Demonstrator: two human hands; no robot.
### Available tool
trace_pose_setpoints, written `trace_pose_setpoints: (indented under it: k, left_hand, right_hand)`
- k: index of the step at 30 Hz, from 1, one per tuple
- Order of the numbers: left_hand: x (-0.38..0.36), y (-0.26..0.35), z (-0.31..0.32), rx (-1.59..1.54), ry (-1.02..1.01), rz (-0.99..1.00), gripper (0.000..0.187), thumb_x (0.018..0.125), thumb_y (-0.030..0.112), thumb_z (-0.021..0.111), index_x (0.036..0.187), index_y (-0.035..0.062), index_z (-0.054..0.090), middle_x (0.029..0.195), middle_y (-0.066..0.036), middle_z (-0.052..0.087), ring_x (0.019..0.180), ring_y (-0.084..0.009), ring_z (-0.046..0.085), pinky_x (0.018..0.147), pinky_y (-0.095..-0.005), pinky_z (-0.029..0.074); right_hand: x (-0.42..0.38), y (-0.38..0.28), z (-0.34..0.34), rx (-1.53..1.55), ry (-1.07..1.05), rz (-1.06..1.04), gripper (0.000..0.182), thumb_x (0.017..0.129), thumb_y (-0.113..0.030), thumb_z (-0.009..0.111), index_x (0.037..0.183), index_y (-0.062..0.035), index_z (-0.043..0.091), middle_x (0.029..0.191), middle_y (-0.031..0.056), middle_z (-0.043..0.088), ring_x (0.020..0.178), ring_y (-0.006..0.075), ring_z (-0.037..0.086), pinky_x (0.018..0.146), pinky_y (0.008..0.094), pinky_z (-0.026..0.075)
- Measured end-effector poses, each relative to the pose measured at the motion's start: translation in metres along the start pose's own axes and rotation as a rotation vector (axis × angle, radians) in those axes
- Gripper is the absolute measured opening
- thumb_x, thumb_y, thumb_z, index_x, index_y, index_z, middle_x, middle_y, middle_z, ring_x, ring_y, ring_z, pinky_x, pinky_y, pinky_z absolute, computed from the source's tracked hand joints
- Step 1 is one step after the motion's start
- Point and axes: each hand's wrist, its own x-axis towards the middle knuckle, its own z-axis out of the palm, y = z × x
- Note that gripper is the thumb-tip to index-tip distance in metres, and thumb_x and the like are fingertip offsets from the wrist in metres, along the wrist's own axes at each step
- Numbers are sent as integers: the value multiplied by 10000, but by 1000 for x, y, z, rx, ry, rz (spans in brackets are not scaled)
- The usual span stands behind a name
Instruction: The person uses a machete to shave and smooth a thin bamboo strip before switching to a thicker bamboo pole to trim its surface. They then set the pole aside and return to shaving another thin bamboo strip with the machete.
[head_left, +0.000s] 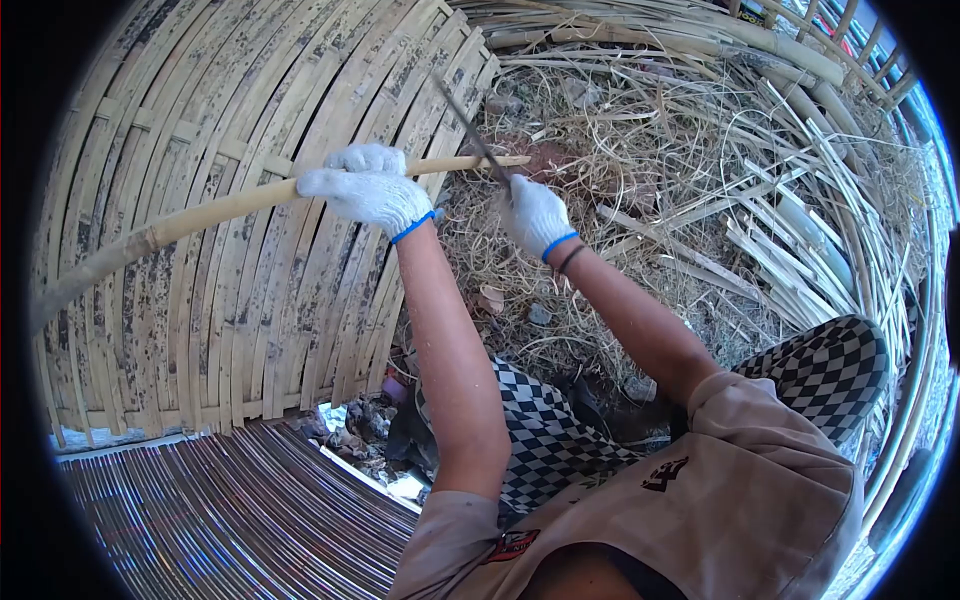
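My left hand (368, 188), in a white knitted glove with a blue cuff, is closed around a long bamboo pole (190, 222). The pole runs from the far left edge, past that glove, to a narrow pale tip. A knife (465, 122) with a thin dark blade is gripped in my gloved right hand (535, 215). Its blade slants up and to the left, crossing the pole near the tip. The handle is mostly hidden inside the right glove.
A woven bamboo panel (230, 150) fills the left side, behind the pole. Curly bamboo shavings (560, 290) cover the ground. Split strips (790, 255) are heaped at the right, and more bamboo lengths (680, 38) lie along the top. A striped ridged surface (230, 510) lies lower left.
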Motion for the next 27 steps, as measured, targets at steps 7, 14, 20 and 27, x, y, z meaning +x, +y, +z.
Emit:
trace_pose_setpoints:
  k: [7, 14, 20, 27]
  left_hand:
    - [-3, -3, 4, 72, 67, 27, 704, 981, 775, 406, 592, 199, 293, 470, 44, 257, 362, -89, 179, 339, -301, 141]
    - [-4, -8, 6, 52, 62, -36, 704, 946, 804, 450, 604, 194, 368, 473, 46, 303, 349, -83, 223, 336, -282, 189]
    - [1, -1, 15, 144, 145, -17, 729, 948, 846, 294, 574, 221, 265, 446, 61, 218, 355, -77, 179, 334, -265, 151]
    - [1, 4, -7, 167, 28, 89, 718, 974, 816, 313, 574, 236, 176, 452, 71, 205, 368, -80, 116, 336, -278, 109]
  right_hand:
    - [-7, -10, -9, 57, 56, -203, 195, 992, -221, 561, 1033, -37, 613, 763, 221, 665, 753, 435, 676, 660, 559, 515]
    - [28, 31, -6, -3, -136, -23, 329, 980, -287, 535, 1097, -25, 696, 926, 247, 732, 922, 439, 713, 840, 519, 573]
    - [40, 40, 22, 82, -88, -11, 320, 997, -281, 509, 1119, -44, 687, 919, 240, 730, 887, 438, 709, 805, 549, 559]
    - [20, 38, 13, -62, -87, -102, 317, 991, -251, 507, 1041, -17, 715, 949, 267, 731, 902, 422, 725, 851, 526, 573]
